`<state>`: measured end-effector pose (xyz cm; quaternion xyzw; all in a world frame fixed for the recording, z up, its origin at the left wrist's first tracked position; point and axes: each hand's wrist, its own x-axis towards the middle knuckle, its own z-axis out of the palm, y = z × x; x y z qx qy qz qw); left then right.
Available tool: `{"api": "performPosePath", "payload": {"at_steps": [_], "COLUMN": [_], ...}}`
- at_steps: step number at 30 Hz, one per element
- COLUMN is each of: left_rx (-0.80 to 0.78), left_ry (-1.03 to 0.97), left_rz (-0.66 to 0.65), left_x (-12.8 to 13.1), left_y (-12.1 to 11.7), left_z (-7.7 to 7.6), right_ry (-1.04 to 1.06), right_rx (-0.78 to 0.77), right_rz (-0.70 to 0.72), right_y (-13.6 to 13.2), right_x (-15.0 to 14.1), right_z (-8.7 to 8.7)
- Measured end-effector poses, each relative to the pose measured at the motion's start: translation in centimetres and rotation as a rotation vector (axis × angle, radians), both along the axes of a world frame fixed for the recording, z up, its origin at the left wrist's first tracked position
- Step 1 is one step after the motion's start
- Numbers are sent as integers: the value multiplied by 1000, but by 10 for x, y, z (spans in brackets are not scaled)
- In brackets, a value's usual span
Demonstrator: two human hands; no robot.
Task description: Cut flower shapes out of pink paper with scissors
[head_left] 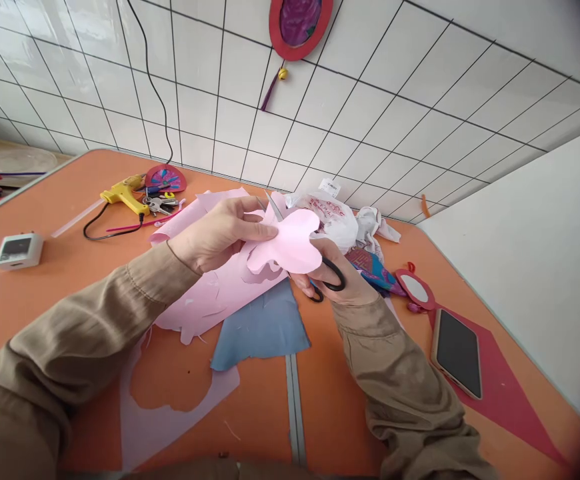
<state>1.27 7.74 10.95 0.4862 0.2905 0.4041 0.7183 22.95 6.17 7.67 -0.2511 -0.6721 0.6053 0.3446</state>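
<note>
My left hand (220,232) pinches a pink paper cut-out (290,245) with rounded lobes, held above the orange table (60,280). My right hand (343,283) is closed in the black handles of a pair of scissors (327,277); the grey blades (273,205) poke up behind the cut-out. The paper hides most of my right fingers. Under my hands lie a large pink sheet (220,293) with cut edges and a blue piece (265,330).
A yellow glue gun (123,195), keys (157,203) and a red round ornament (165,179) lie at the back left. A white box (19,250) is at the left, a white plastic bag (335,217) behind, a phone (457,352) on red paper (500,393) at right.
</note>
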Motion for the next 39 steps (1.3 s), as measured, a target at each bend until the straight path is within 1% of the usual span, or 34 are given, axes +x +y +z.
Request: {"api": "performPosePath", "payload": {"at_steps": [3, 10, 16, 20, 26, 32, 39], "left_rx": [-31, 44, 93, 121, 141, 144, 117], "left_ry": [-10, 45, 101, 74, 90, 104, 96], "left_rz": [-2, 68, 78, 67, 86, 103, 91], "left_x": [3, 4, 5, 3, 3, 4, 4], "left_y": [-6, -11, -12, -11, -11, -12, -13], "left_z": [3, 4, 7, 5, 3, 5, 6], "right_ry": [27, 59, 54, 56, 50, 44, 33], "right_rx": [-9, -2, 10, 5, 8, 24, 18], "right_rz": [-4, -29, -36, -80, -82, -65, -74], "right_y": [1, 4, 2, -2, -2, -1, 0], "right_x": [1, 3, 0, -2, -1, 0, 0], "right_z": [-4, -11, -8, -5, -7, -7, -8]}}
